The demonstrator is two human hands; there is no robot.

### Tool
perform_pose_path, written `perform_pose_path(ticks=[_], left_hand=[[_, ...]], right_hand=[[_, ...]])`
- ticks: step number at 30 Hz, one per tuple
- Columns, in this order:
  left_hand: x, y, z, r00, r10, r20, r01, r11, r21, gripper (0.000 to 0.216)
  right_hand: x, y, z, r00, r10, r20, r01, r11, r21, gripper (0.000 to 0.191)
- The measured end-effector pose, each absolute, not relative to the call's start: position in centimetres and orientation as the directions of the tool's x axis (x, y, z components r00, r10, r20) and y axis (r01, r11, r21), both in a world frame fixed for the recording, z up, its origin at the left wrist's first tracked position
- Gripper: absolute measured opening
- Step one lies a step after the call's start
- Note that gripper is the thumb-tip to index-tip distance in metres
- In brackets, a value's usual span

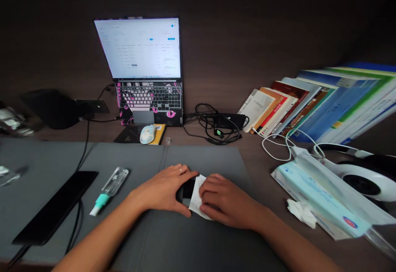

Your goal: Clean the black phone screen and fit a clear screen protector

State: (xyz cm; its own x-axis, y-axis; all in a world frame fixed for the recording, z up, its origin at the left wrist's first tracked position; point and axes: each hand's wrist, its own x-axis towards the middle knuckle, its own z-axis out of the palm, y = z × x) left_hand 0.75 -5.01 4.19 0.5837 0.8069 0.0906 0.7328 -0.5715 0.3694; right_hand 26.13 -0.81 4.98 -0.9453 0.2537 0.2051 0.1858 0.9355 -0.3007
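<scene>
White tissue (196, 199) sits under the curled fingers of my right hand (221, 199), which has closed on it at the lower middle of the frame. The tissue partly covers a small dark object (187, 189) that lies on the grey mat (213, 158). My left hand (168, 191) spans that object from its left side, thumb and forefinger spread around it; whether they grip it, I cannot tell. Left of my forearm lies a spray bottle (110, 189) with a green top, and near it a flat black device (57, 206). An open laptop (140, 49) stands at the upper left of centre, a mouse (148, 134) just below it. At the right of the frame, a tissue pack (321, 197) and a crumpled tissue (301, 213) rest on the brown surface (260, 173).
</scene>
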Motion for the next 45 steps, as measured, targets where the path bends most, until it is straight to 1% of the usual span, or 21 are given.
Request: perform_pose_path(ticks=[3,8,14,16,20,22,26,30,34,39,43,45], left_hand=[[0.7,-4.9,4.1,0.590,0.801,0.096,0.727,-0.580,0.369,0.096],[0.8,-5.0,4.1,0.585,0.805,0.102,0.723,-0.574,0.385,0.092],[0.9,-5.2,4.5,0.576,0.812,0.092,0.724,-0.560,0.403,0.086],[0.9,-5.2,4.5,0.577,0.811,0.096,0.718,-0.560,0.413,0.084],[0.8,-5.0,4.5,0.588,0.803,0.099,0.710,-0.571,0.412,0.080],[0.8,-5.0,4.6,0.588,0.802,0.104,0.709,-0.573,0.412,0.078],[0.9,-5.0,4.6,0.584,0.807,0.090,0.719,-0.565,0.405,0.079],[0.9,-5.1,4.7,0.586,0.806,0.090,0.716,-0.566,0.409,0.079],[0.9,-5.1,4.7,0.583,0.808,0.084,0.721,-0.562,0.407,0.079],[0.8,-5.1,4.7,0.592,0.802,0.078,0.711,-0.565,0.419,0.075],[0.9,-5.1,4.6,0.581,0.810,0.074,0.718,-0.554,0.422,0.076],[0.9,-5.1,4.6,0.585,0.808,0.073,0.716,-0.557,0.420,0.075]], right_hand=[[26.2,-0.7,4.6,-0.933,0.303,0.196,0.239,0.925,-0.295,0.018],[26.4,-0.5,4.5,-0.944,0.264,0.198,0.196,0.932,-0.306,0.010],[27.9,0.6,5.5,-0.894,0.429,0.129,0.382,0.880,-0.284,0.010],[28.3,0.8,6.0,-0.887,0.450,0.106,0.409,0.869,-0.278,0.010],[28.6,0.7,6.5,-0.931,0.360,0.065,0.320,0.886,-0.335,0.009],[28.6,0.7,6.5,-0.940,0.337,0.058,0.297,0.887,-0.353,0.009],[28.8,0.8,6.4,-0.928,0.371,0.046,0.332,0.874,-0.354,0.009],[28.7,0.7,6.2,-0.940,0.340,0.026,0.305,0.872,-0.383,0.008],[28.6,0.4,6.4,-0.927,0.372,0.043,0.331,0.868,-0.369,0.008],[28.3,0.1,6.5,-0.950,0.312,0.035,0.280,0.893,-0.352,0.006],[28.4,0.2,6.5,-0.927,0.373,0.043,0.340,0.883,-0.325,0.011],[28.4,0.1,6.4,-0.927,0.372,0.046,0.341,0.886,-0.314,0.015]])
